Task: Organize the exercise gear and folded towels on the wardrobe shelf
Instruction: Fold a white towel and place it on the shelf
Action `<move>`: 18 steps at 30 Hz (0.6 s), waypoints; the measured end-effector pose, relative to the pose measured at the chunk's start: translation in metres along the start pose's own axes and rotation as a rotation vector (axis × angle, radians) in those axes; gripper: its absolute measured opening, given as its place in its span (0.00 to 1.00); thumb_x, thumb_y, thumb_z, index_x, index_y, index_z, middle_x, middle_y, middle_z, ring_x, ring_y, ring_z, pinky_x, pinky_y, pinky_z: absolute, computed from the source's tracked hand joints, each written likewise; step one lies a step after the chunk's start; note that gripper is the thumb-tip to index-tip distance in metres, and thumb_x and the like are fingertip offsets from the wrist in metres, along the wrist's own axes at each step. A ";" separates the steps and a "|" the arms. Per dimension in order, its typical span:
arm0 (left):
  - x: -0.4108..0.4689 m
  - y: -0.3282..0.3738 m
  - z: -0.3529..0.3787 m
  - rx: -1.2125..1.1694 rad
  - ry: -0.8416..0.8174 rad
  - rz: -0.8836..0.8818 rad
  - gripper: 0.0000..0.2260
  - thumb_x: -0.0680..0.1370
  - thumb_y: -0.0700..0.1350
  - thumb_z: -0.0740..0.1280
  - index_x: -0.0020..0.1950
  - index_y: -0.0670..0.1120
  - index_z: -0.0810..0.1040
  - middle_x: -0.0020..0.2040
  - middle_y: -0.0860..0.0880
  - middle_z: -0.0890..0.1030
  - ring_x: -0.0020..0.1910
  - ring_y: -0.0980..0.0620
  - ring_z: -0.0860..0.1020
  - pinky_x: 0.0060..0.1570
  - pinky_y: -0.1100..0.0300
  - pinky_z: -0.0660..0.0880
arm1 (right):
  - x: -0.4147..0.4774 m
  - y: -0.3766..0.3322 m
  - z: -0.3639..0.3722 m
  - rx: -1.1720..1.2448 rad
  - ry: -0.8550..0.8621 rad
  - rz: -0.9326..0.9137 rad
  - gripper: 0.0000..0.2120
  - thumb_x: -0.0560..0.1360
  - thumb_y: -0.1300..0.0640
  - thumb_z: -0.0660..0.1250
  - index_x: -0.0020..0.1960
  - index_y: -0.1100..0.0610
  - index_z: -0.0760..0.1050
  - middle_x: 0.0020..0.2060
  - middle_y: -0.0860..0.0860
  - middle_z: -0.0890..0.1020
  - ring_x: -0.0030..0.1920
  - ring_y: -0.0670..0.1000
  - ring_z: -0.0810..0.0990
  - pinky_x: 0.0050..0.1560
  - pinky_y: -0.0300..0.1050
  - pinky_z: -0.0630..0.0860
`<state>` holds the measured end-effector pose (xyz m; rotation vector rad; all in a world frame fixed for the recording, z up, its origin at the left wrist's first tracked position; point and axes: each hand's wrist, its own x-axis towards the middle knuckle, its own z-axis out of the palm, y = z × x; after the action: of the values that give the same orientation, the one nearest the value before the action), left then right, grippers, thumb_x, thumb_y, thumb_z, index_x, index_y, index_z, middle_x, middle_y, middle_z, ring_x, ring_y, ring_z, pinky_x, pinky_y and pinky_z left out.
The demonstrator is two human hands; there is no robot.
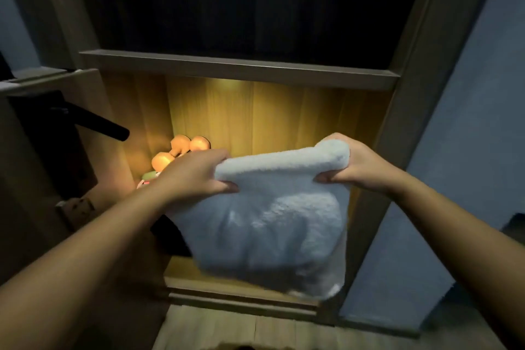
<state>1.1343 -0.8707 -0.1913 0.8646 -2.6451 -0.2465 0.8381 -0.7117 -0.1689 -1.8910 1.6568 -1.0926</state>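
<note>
While held up by its top edge, the pale blue towel hangs in front of the lit lower compartment of the wardrobe, folded over at the top into a thick roll. Its lower edge is blurred and lies near the front lip of the shelf; contact with the board cannot be confirmed.

The left grip is closed on the towel's upper left corner, thumb underneath and fingers curled over the fold. The right grip is closed on the upper right corner in the same manner. Both forearms are bare and reach in from the bottom corners of the view.

At the back left of the compartment, behind the left grip, lie orange dumbbells, one against another. A small green and pink item sits just below them (mostly hidden; type not determinable).

Above the compartment runs a grey shelf board, with a dark, unlit space over it. A black door handle projects at left. A blue wall adjoins the wardrobe frame at right, and wood-look floor lies below.
</note>
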 end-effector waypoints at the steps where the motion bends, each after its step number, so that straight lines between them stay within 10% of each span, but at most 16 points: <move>1: -0.004 0.006 -0.010 0.056 -0.060 -0.019 0.17 0.64 0.69 0.69 0.41 0.59 0.70 0.43 0.53 0.76 0.45 0.50 0.75 0.44 0.48 0.74 | -0.008 0.001 0.002 0.013 -0.005 0.025 0.22 0.65 0.56 0.81 0.55 0.47 0.75 0.48 0.37 0.81 0.53 0.42 0.80 0.44 0.33 0.78; 12: -0.029 0.037 -0.038 0.025 -0.298 0.025 0.21 0.64 0.65 0.70 0.52 0.57 0.75 0.50 0.49 0.75 0.52 0.47 0.74 0.51 0.45 0.75 | -0.054 0.007 0.006 0.237 0.076 0.169 0.18 0.70 0.63 0.76 0.55 0.49 0.77 0.48 0.47 0.81 0.52 0.50 0.82 0.45 0.42 0.81; 18: -0.024 0.049 -0.030 -0.100 -0.128 0.157 0.16 0.69 0.56 0.75 0.49 0.49 0.76 0.43 0.51 0.77 0.45 0.48 0.75 0.45 0.50 0.72 | -0.067 0.001 -0.001 0.327 0.190 0.191 0.20 0.70 0.53 0.74 0.61 0.49 0.74 0.56 0.51 0.80 0.57 0.53 0.80 0.56 0.50 0.81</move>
<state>1.1375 -0.8184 -0.1568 0.6250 -2.7742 -0.4022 0.8368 -0.6474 -0.1886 -1.4327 1.6000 -1.3988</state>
